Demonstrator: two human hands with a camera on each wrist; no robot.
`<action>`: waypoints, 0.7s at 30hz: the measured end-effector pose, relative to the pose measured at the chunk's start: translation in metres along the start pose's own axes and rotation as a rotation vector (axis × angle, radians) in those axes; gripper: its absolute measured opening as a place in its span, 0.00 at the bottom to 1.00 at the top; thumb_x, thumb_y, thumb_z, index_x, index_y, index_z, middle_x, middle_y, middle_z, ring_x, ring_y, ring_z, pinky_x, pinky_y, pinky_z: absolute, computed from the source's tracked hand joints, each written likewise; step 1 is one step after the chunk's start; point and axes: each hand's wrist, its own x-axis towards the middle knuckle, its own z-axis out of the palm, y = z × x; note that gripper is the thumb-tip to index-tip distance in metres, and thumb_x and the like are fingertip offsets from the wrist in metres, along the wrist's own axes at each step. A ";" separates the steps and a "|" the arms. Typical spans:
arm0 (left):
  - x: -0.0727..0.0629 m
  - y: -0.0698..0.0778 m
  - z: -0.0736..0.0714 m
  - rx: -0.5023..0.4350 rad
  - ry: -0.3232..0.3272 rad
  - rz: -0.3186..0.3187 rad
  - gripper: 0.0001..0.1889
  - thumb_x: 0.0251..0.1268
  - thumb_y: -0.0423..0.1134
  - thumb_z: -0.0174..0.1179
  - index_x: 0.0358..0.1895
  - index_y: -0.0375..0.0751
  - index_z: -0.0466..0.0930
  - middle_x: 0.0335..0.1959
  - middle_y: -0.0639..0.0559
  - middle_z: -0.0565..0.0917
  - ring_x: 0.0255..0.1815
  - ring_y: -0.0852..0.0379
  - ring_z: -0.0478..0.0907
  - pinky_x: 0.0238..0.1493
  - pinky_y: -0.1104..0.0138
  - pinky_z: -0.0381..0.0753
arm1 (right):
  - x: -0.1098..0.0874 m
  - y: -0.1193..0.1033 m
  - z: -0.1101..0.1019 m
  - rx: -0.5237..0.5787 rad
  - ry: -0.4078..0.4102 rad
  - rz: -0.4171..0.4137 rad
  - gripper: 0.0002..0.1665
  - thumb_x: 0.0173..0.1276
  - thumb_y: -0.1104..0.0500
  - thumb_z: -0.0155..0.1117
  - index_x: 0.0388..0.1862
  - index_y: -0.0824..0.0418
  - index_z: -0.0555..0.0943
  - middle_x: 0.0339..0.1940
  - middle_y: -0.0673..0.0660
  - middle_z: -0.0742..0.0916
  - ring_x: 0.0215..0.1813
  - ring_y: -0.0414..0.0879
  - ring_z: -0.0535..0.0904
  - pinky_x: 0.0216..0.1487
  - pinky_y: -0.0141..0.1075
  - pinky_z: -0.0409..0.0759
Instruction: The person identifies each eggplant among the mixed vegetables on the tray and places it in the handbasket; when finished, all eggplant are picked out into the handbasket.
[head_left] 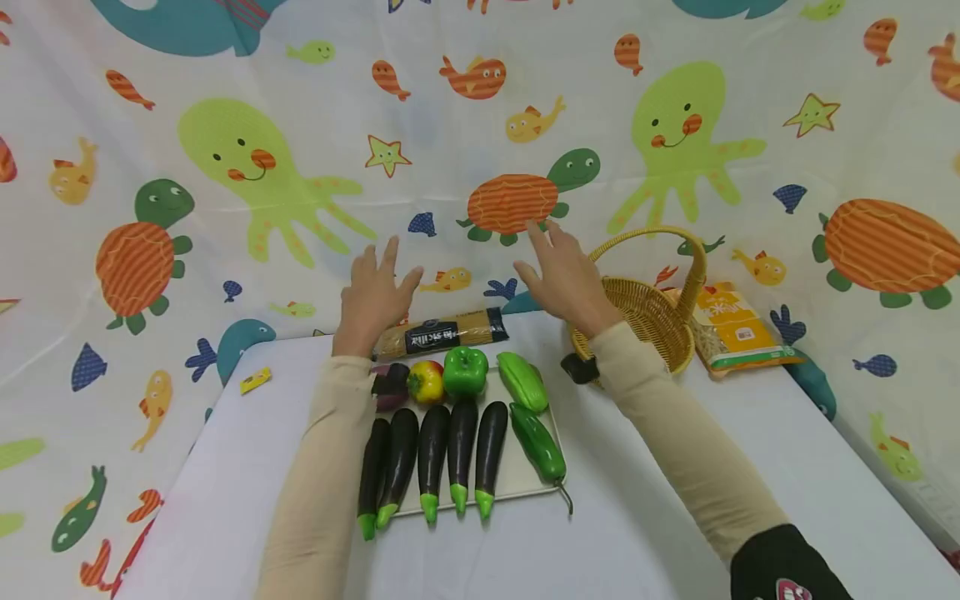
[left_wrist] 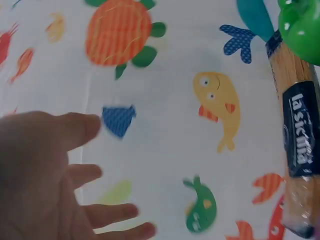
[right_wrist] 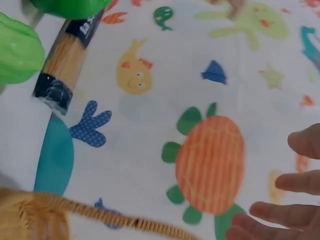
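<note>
1. Person's L hand (head_left: 372, 300), just L of ctr frame, is raised w/ fingers spread, released, nr L end of pasta pack (head_left: 442, 332).
2. R hand (head_left: 566, 279), R of ctr, is also raised, fingers extended, released, nr wicker basket (head_left: 648, 321).
3. Pasta pack lies mid-frame, just above tray (head_left: 523, 479); basket stands R of ctr, beside yellow bag (head_left: 738, 329).
4. Tray, lower ctr, bears 5 dark eggplants (head_left: 432, 450), stems twd frame bottom, w/ green bell pepper (head_left: 465, 372) & red-yellow pepper (head_left: 427, 383) above them.
5. Sea-creature cloth (head_left: 450, 133) fills upper frame behind white table (head_left: 225, 492).
</note>
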 end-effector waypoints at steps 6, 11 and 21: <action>-0.061 -0.058 0.005 -0.227 -0.106 -0.175 0.40 0.81 0.56 0.41 0.84 0.44 0.35 0.80 0.30 0.52 0.78 0.28 0.52 0.73 0.34 0.55 | -0.090 0.034 -0.017 0.064 0.172 -0.012 0.30 0.77 0.55 0.58 0.73 0.68 0.71 0.70 0.68 0.76 0.71 0.65 0.71 0.71 0.60 0.68; -0.098 -0.102 0.026 -0.376 -0.224 -0.362 0.36 0.83 0.54 0.37 0.83 0.38 0.40 0.76 0.26 0.59 0.72 0.29 0.64 0.64 0.40 0.74 | -0.138 0.075 -0.029 -0.052 -0.030 0.103 0.32 0.76 0.55 0.59 0.72 0.70 0.70 0.67 0.76 0.75 0.66 0.76 0.69 0.65 0.71 0.66; -0.120 -0.132 0.070 -0.685 -0.357 -0.368 0.27 0.79 0.34 0.41 0.76 0.24 0.57 0.63 0.26 0.73 0.56 0.38 0.77 0.44 0.54 0.89 | -0.155 0.107 0.005 -0.079 -0.261 0.161 0.35 0.72 0.52 0.66 0.71 0.69 0.72 0.67 0.76 0.76 0.67 0.78 0.67 0.52 0.76 0.73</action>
